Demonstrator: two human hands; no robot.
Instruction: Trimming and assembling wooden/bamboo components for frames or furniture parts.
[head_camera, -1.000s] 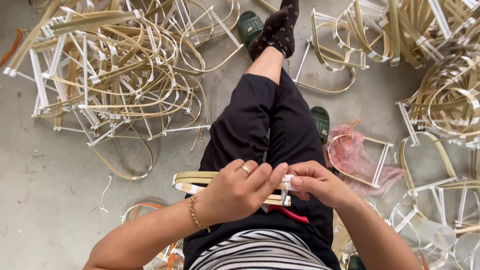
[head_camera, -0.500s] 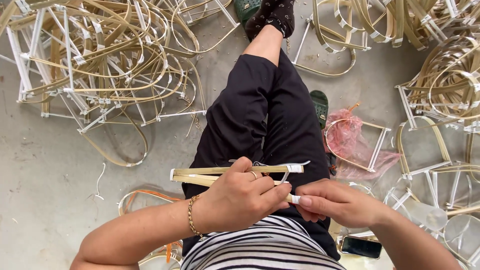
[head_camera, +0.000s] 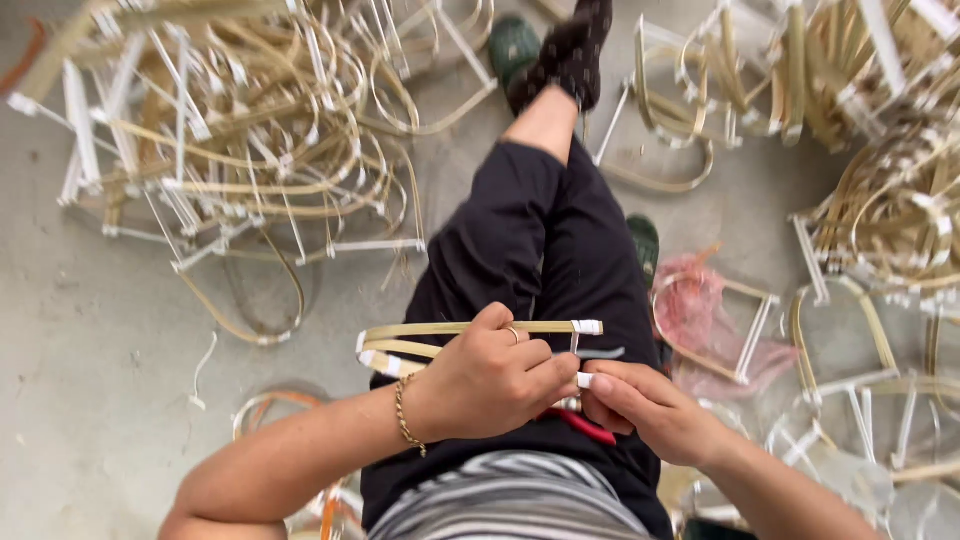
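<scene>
A bent bamboo strip frame (head_camera: 470, 335) is clasped over the lap in the left hand (head_camera: 495, 380), its grip closed round the strips. The right hand (head_camera: 640, 410) pinches the white taped end (head_camera: 584, 380). If the pinch is loosened, the springy strips are likely to snap open and the tape to come undone.

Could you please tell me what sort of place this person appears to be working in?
Probably an informal craft workshop, worked at floor level: heaps of bent bamboo frames cover the bare concrete floor, and the left hand and right hand hold another frame over the lap.
</scene>
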